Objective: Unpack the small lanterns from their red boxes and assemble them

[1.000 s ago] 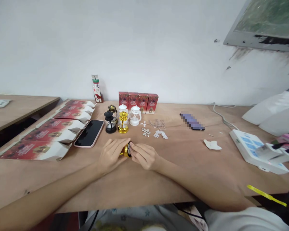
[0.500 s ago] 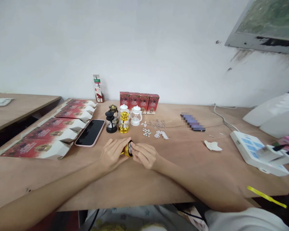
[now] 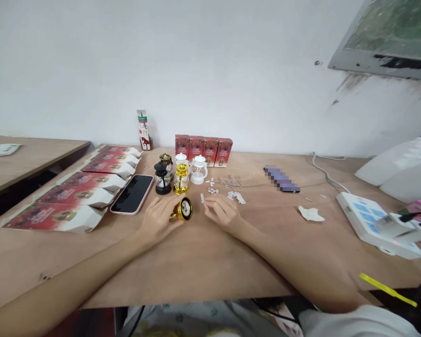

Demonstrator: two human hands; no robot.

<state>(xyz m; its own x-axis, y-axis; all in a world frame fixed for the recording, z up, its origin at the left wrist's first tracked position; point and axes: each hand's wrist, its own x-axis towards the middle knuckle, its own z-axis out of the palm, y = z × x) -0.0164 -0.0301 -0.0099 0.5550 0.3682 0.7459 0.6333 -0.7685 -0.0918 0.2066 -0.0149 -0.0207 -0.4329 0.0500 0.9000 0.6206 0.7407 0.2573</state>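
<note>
My left hand (image 3: 159,216) is closed around a small gold lantern (image 3: 185,208), tipped on its side with its round underside turned toward the right. Inside that black-rimmed base a pale, partly metallic recess shows. To the right, apart from the lantern, my right hand (image 3: 222,211) pinches a small white piece (image 3: 202,198) at its fingertips; its exact kind is too small to make out. Just beyond this hand lie several small silvery discs (image 3: 213,191), white plastic bits (image 3: 236,197) and thin bent metal wires (image 3: 230,181).
Upright mini lanterns in black (image 3: 162,179), gold (image 3: 181,178) and white (image 3: 198,169) stand behind my hands. Behind them are red boxes (image 3: 203,150). Left are a phone (image 3: 132,194) and flat open cartons (image 3: 66,194); right, a blurred-out phone-like object (image 3: 281,179), torn paper (image 3: 310,214) and a power strip (image 3: 372,224).
My right hand has drawn away from the lantern to the right, with a small white piece now showing at its fingertips. My left hand has turned the lantern's base more toward me.
</note>
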